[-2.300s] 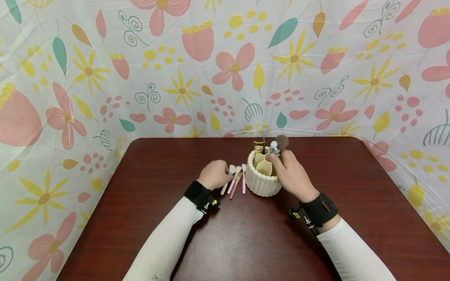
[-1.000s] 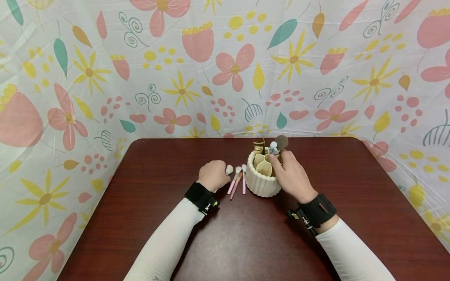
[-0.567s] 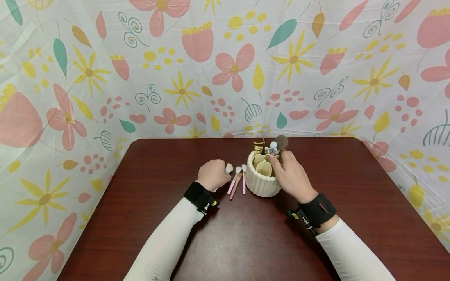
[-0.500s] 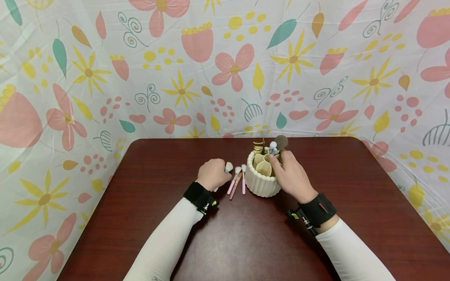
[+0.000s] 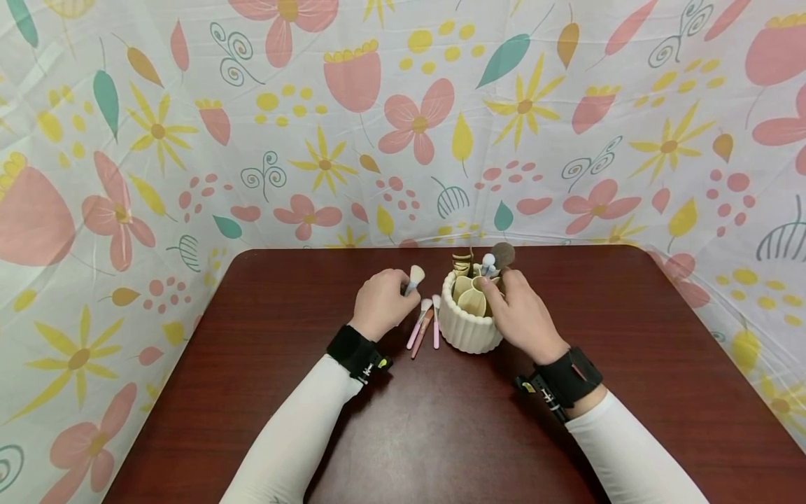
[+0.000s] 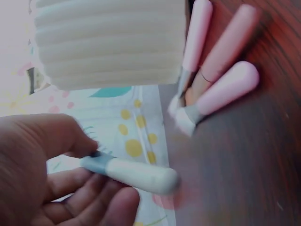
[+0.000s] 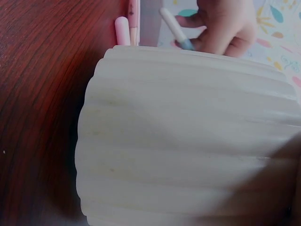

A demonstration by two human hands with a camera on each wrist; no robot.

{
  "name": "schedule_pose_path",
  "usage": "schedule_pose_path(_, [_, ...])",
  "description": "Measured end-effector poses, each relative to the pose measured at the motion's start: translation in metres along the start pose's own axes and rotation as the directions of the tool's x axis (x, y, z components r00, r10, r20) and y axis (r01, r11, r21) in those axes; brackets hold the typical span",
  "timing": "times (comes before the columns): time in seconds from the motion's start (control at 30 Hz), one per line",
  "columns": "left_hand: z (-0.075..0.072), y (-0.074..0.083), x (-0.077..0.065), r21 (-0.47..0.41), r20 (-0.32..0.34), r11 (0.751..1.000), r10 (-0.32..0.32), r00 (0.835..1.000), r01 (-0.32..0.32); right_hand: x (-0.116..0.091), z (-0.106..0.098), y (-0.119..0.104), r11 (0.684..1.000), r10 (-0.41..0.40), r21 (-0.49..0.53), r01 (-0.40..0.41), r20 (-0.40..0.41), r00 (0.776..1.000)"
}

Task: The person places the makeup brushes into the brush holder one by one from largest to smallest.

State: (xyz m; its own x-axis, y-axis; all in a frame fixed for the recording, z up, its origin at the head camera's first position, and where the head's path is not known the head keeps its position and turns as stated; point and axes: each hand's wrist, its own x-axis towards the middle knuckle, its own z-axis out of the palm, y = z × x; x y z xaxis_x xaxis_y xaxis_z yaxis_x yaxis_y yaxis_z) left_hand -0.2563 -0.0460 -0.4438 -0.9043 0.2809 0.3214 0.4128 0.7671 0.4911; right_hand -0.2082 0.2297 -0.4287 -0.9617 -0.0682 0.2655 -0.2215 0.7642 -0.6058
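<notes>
My left hand [image 5: 383, 302] pinches a white-handled makeup brush [image 6: 138, 174] by its blue-grey ferrule, with the pale bristles pointing up in the head view. The brush is off the table, left of a ribbed cream brush holder [image 5: 469, 334]. My right hand [image 5: 525, 315] grips the holder's right rim, thumb near the inside and fingers partly hidden behind. Between the left hand and the holder lie two pink makeup brushes [image 5: 415, 330] [image 5: 436, 329] and a rose-brown one [image 5: 422, 337]. Several holder compartments are visible.
Upright in the holder stand a grey round item [image 5: 503, 253], a small white-and-blue figure-like piece [image 5: 488, 262] and gold-banded items [image 5: 462, 262]. Beneath everything is a dark red-brown table [image 5: 403, 427]. A floral cloth [image 5: 378, 140] hangs behind its far edge.
My left hand has picked up the white-handled brush from the table beside the others and raised it, tilting its bristles upward. The right hand and the holder stay in place.
</notes>
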Motion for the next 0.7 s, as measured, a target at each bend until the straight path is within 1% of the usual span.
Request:
schedule_pose_path(0.07, [-0.002, 0.002, 0.000, -0.029, -0.047, 0.999, 0.022, 0.999, -0.023, 0.000, 0.000, 0.000, 1.000, 0.000, 0.000, 0.000, 0.001, 1.000])
schedule_pose_path(0.13, [-0.003, 0.004, 0.000, -0.059, -0.103, 0.997, 0.049, 0.993, -0.056, 0.000, -0.001, 0.000, 1.000, 0.000, 0.001, 0.000, 0.003, 1.000])
schedule_pose_path(0.23, [-0.005, 0.007, 0.000, -0.109, -0.181, 0.988, 0.089, 0.979, -0.110, 0.000, -0.001, 0.000, 1.000, -0.002, 0.004, 0.002, 0.004, 1.000])
schedule_pose_path(0.33, [-0.007, 0.010, -0.001, -0.166, -0.236, 0.974, 0.114, 0.965, -0.155, 0.000, -0.001, 0.001, 1.000, -0.005, 0.007, 0.005, 0.006, 1.000])
schedule_pose_path(0.5, [-0.010, 0.014, -0.001, -0.279, -0.303, 0.934, 0.137, 0.943, -0.225, 0.000, -0.001, 0.001, 1.000, -0.006, 0.006, 0.006, 0.007, 1.000])
schedule_pose_path(0.57, [-0.011, 0.016, 0.000, -0.311, -0.333, 0.914, 0.151, 0.931, -0.260, 0.000, -0.001, 0.001, 1.000, -0.007, 0.005, 0.007, 0.006, 1.000])
schedule_pose_path(0.7, [-0.012, 0.019, 0.000, -0.348, -0.390, 0.882, 0.171, 0.905, -0.317, 0.000, -0.001, 0.001, 1.000, -0.010, 0.004, 0.010, 0.004, 1.000])
